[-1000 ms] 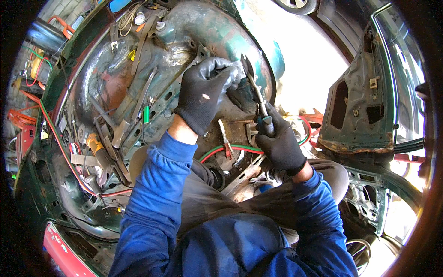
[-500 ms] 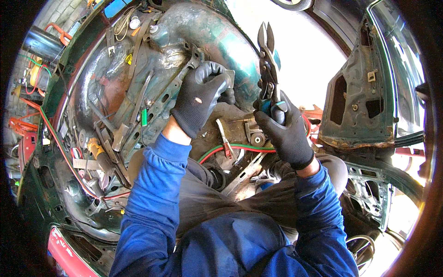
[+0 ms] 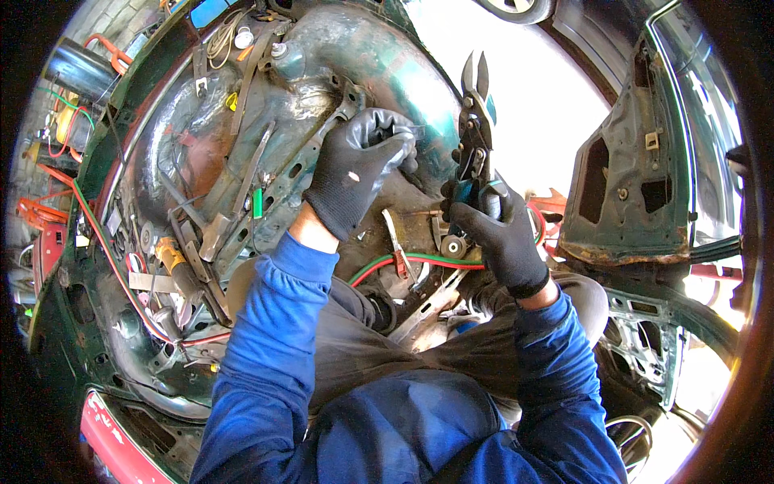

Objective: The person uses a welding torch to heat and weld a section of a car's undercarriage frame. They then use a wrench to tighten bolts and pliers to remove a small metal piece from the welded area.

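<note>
My right hand (image 3: 500,234), in a black glove, is wrapped round the handles of a pair of tin snips (image 3: 476,121). Their dark blades point away from me and stand slightly apart. To the left, my gloved left hand (image 3: 359,165) is closed in a pinch, thumb against the curled fingers. Between them is a small thin piece of sheet metal (image 3: 418,131), seen almost edge-on, so its shape is hard to make out. It is apart from the snips. A pale worn spot shows on the back of the left glove.
I sit inside a stripped car body (image 3: 322,48). An angle grinder (image 3: 173,262), a hammer (image 3: 214,238) and several loose metal strips lie at left. Red and green hoses (image 3: 435,258) cross in front of my legs, by locking pliers (image 3: 397,246). A rusty door (image 3: 625,185) stands at right.
The sheet metal piece has turned from showing its flat face to nearly edge-on in my left hand. The snips have tilted slightly to the right and moved a little nearer me.
</note>
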`<state>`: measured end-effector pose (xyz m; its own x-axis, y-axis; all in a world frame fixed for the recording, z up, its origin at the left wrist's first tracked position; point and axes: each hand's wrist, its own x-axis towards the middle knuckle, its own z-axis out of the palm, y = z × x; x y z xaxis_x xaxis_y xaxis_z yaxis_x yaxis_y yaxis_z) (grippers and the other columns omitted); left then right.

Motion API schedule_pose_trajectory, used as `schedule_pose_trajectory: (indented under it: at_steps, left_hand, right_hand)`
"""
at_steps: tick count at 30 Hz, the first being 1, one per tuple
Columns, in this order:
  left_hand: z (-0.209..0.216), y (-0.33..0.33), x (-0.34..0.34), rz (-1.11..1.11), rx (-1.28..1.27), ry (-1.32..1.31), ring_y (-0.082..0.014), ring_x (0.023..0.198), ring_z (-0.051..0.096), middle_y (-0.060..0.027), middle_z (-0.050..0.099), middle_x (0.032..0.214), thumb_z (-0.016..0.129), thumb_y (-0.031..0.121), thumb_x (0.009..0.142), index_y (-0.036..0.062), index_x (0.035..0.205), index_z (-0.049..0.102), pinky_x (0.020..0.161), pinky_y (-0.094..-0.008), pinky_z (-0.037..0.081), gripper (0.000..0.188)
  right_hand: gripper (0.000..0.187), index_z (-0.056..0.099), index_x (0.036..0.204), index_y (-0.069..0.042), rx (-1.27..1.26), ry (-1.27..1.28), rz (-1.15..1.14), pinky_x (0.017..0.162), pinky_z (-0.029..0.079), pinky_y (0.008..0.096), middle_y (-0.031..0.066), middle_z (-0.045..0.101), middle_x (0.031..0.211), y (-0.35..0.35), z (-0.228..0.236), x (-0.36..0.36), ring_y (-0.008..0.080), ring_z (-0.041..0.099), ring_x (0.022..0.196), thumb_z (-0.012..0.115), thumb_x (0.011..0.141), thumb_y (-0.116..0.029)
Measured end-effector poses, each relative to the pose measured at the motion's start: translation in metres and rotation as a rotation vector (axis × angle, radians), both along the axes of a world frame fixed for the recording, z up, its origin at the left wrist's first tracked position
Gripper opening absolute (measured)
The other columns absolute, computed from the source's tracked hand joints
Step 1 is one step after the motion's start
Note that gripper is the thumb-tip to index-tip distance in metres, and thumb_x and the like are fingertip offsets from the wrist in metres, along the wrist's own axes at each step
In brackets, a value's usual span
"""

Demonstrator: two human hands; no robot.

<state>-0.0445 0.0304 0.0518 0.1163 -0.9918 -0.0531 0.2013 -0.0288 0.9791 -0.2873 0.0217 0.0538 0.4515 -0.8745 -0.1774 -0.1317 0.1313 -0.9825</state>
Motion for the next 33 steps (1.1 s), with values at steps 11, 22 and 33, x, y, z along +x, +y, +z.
schedule_pose_trajectory:
  at_steps: [11,22,33]
  left_hand:
    - [-0.011,-0.001,0.014,0.064,0.090,0.271,-0.0134,0.088,0.073,-0.0052,0.076,0.103,0.069,0.016,0.106,0.0034,0.121,0.072,0.085,-0.0327,0.063,0.020]
    - [-0.001,0.001,0.022,0.023,0.050,0.166,-0.0196,0.094,0.076,-0.0092,0.077,0.114,0.064,0.020,0.110,0.0004,0.134,0.070,0.088,-0.0373,0.066,0.032]
    - [0.001,0.002,0.039,0.018,0.062,0.023,-0.0274,0.093,0.080,-0.0165,0.079,0.109,0.058,0.025,0.113,-0.0021,0.134,0.069,0.085,-0.0394,0.066,0.036]
  right_hand:
    - [0.020,0.071,0.106,-0.004,0.128,-0.073,0.004,0.071,0.048,0.0293,-0.0010,0.065,0.089,0.004,0.010,0.005,0.0104,0.057,0.078,0.079,0.094,-0.019]
    - [0.025,0.070,0.113,-0.004,0.159,-0.041,0.043,0.075,0.052,0.0305,0.0009,0.067,0.094,0.006,0.006,0.000,0.0123,0.061,0.083,0.078,0.095,-0.020]
    - [0.025,0.071,0.114,-0.003,0.197,0.009,0.087,0.073,0.054,0.0312,0.0035,0.071,0.093,0.010,0.009,0.001,0.0130,0.064,0.081,0.076,0.098,-0.021]
